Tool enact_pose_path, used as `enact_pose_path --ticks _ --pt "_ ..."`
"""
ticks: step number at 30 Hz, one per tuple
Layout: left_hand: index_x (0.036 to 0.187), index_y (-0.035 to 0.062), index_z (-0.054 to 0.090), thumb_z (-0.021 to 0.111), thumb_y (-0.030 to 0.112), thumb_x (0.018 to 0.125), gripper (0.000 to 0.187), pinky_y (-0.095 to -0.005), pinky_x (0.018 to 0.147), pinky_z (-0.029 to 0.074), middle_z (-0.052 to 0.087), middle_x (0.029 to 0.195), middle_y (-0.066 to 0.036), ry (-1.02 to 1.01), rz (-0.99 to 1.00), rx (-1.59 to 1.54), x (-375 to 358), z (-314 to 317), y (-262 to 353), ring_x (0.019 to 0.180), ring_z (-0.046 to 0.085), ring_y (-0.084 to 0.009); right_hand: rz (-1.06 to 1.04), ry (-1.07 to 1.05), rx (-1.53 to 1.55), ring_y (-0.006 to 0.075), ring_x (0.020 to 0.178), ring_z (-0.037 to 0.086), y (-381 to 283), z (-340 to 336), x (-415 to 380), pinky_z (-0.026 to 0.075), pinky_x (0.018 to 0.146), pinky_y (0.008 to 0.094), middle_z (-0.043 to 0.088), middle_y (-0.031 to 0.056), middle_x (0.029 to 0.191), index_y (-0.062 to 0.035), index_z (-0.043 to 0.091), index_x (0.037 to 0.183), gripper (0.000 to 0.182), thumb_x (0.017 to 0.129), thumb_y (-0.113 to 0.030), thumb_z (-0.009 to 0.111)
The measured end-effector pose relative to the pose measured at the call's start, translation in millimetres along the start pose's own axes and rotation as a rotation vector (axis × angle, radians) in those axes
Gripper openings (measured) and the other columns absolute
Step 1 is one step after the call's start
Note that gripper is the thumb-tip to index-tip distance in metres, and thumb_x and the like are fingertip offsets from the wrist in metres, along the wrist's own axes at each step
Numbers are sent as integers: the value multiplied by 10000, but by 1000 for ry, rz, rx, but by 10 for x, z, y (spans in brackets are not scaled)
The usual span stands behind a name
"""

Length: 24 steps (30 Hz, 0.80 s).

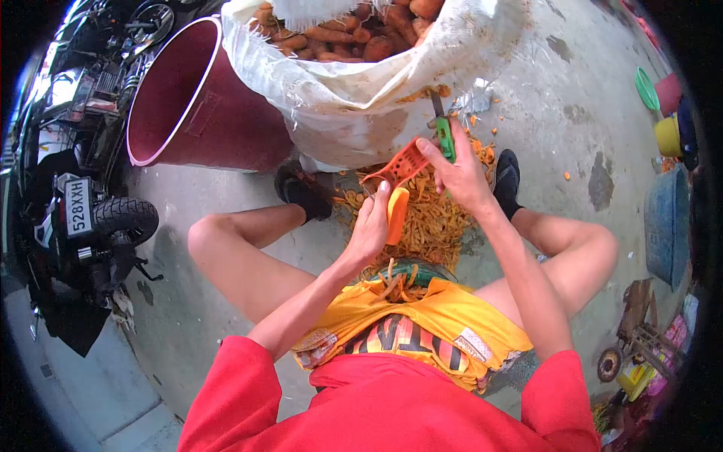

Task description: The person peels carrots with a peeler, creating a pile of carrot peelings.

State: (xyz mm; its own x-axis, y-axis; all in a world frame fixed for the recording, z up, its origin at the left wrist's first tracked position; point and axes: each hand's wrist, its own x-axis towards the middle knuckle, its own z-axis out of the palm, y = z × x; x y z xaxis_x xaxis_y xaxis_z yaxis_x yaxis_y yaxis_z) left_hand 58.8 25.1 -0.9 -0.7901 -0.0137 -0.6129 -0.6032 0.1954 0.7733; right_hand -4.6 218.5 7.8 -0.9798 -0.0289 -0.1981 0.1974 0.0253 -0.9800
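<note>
My left hand (370, 224) is closed round a bright orange, peeled-looking carrot (398, 215), with the thumb up. Just above it, a red plastic piece full of holes (401, 167) spans the gap between my hands; its lower end meets my left fingers and my right thumb lies by its upper end. My right hand (461, 167) grips a knife by its green handle (444, 138), the dark blade pointing away from me. Under both hands, a heap of orange peelings (429, 233) covers the floor between my feet. More peelings hang over a green rim (422, 271) at my lap.
A white woven sack (339, 98) of unpeeled carrots (376, 38) stands ahead, beside a big maroon bin (218, 113). Parked on the left is a motorcycle (113, 218). To the right are a blue tub (666, 226), a yellow container (666, 137) and a small wheeled cart (636, 339).
</note>
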Motion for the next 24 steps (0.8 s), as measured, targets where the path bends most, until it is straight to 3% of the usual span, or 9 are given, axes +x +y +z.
enact_pose_path --ticks 4,7,8,11,13,16,18,21,24 --pt "1199 -10 622 374 647 1067 714 -312 880 456 615 1050 -106 -115 55 108 -58 -164 16 937 560 -161 -222 -141 -206 100 776 588 -20 4 64 503 684 288 634 26 860 -28 640 1208 479 971 -434 731" --pt "1041 -25 623 349 578 1103 665 -338 732 444 549 785 -60 -57 21 111 -170 -240 19 761 490 -145 263 -407 -53 24 612 539 -119 -2 -2 436 479 225 685 -22 905 -74 708 1146 398 963 -426 741" --pt "1041 -25 623 349 578 1103 665 -338 732 444 549 785 -60 -52 24 109 -200 -286 54 761 490 -145 209 -446 -66 31 613 541 -96 30 -15 423 486 216 702 -21 913 -88 714 1136 370 958 -409 754" --pt "1017 -13 638 460 525 1088 571 -330 711 454 582 779 -63 -335 60 -64 -302 -612 285 753 513 -125 211 -385 28 33 603 540 -101 58 -11 425 482 223 698 -21 879 -81 713 1124 357 951 -388 767" --pt "990 1 661 599 422 1045 429 -323 708 473 611 798 -53 -471 387 429 -380 -1063 692 786 554 -114 203 -244 -47 34 662 552 -241 -25 38 428 546 220 704 -15 906 -55 699 1102 364 956 -382 768" --pt "993 6 691 637 273 1020 274 -315 729 503 665 900 -66 -34 703 420 -279 -2084 1248 847 620 -141 81 -116 -60 36 733 530 -298 -218 71 423 630 224 658 -37 907 -60 681 1115 384 969 -407 752" --pt "1091 17 687 589 363 1064 360 -289 746 505 660 939 -78 329 845 518 -135 -2791 1744 855 616 -141 56 -86 -67 48 792 502 -303 -377 109 424 702 241 591 -49 883 -52 660 1119 415 989 -442 719" --pt "1128 65 696 682 339 1012 297 -316 775 551 702 1016 -100 1084 1144 1324 243 -3415 2240 865 689 -194 108 -63 -104 63 799 490 -409 -483 73 424 722 254 542 -53 845 -45 654 1102 448 999 -479 693" --pt "1113 67 712 749 241 955 238 -346 827 563 713 1041 -89 897 1375 1203 261 -2911 2633 922 714 -239 -63 -36 -231 95 852 527 -324 -525 131 455 784 266 595 -24 901 -14 647 1116 473 1009 -474 677"
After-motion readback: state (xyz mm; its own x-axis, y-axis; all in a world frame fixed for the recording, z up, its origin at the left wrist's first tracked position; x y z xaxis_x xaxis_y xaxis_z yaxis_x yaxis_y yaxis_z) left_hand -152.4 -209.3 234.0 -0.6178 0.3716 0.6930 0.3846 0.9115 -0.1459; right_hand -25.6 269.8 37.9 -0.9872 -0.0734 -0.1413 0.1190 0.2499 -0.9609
